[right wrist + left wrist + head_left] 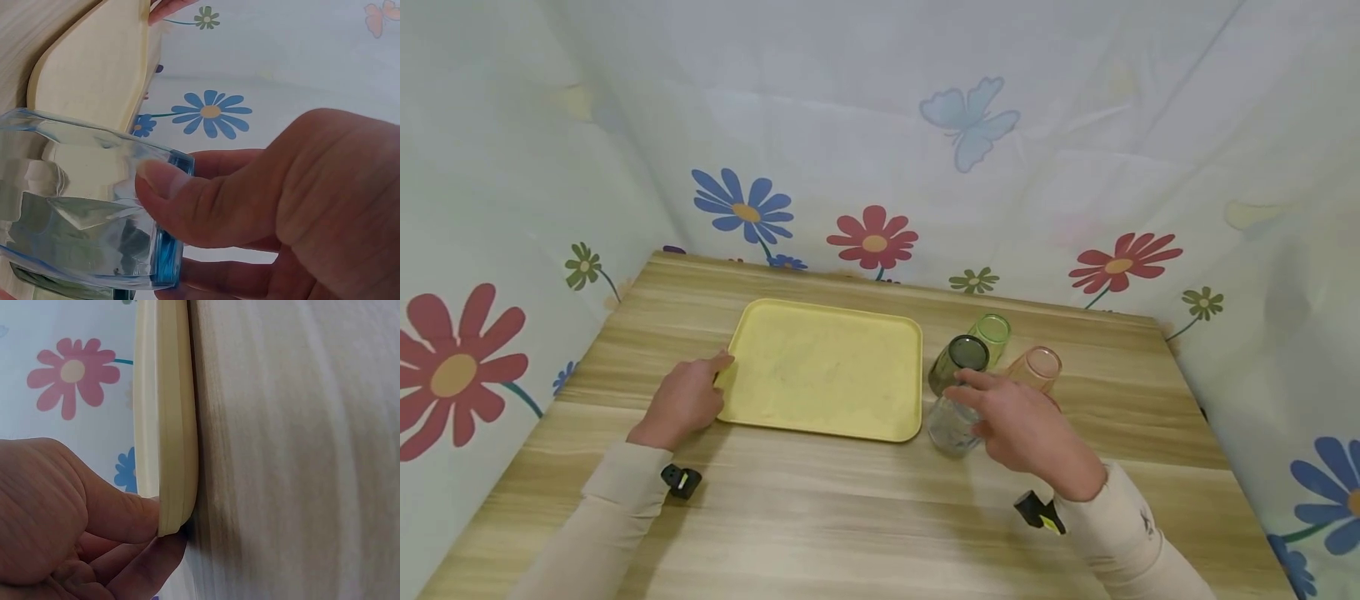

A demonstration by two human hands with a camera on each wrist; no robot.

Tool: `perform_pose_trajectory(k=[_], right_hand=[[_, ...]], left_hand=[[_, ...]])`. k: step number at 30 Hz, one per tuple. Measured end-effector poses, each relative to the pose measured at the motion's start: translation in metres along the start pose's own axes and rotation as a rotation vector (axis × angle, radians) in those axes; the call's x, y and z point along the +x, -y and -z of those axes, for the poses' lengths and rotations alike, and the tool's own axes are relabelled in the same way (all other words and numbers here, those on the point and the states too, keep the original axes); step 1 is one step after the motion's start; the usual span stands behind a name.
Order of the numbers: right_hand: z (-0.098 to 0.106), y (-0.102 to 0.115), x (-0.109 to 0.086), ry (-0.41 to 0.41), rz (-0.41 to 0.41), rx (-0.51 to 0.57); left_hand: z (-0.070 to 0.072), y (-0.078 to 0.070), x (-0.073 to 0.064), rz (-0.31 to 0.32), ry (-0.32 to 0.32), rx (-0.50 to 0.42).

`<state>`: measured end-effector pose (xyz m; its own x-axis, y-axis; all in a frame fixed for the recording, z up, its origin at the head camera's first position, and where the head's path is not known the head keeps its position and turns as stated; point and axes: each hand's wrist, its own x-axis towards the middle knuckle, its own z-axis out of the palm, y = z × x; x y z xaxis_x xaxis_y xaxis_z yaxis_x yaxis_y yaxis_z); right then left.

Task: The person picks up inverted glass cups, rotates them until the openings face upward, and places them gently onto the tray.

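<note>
A yellow tray [827, 367] lies flat on the wooden surface [820, 508], its raised rim upward. It is a rounded rectangle whose long axis runs from left to right, its right end a little nearer the person than its left.

At the tray's left edge, the left hand [683, 402] pinches the rim, thumb on top and the other fingers [140, 569] curled beneath.

Just beside the tray's right edge, toward its near corner, is a clear glass [951, 429]. The right hand [1026, 425] grasps it from above, with the thumb and other fingers around its thick, blue-tinted base. The glass is upside down: its long axis is close to vertical, the base points up and the mouth points down. Whether its mouth touches the surface I cannot tell.

Three more glasses stand upside down right of the tray. The dark glass [958, 358] is closest to the tray's right edge, just beyond the clear one. The green glass [992, 331] is behind it, toward the tray's far side, and the pink glass [1041, 364] is farthest right of the tray, partly hidden by the right hand.

Behind the tray hangs a pale cloth [812, 100] printed with flowers.
</note>
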<state>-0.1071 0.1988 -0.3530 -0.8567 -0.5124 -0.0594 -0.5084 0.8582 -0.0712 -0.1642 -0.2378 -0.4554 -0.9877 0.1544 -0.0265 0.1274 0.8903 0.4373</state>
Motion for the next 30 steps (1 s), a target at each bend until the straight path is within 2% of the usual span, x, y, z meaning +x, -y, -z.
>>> perform_pose_trajectory(k=[9, 30], right_hand=[[0.0015, 0.0005, -0.0004, -0.039, 0.033, -0.022], [0.0046, -0.0016, 0.0052, -0.096, 0.155, -0.057]], left_hand=[[0.0016, -0.0008, -0.0013, -0.014, -0.027, -0.001], [0.0005, -0.0019, -0.0001, 0.013, 0.000, -0.017]])
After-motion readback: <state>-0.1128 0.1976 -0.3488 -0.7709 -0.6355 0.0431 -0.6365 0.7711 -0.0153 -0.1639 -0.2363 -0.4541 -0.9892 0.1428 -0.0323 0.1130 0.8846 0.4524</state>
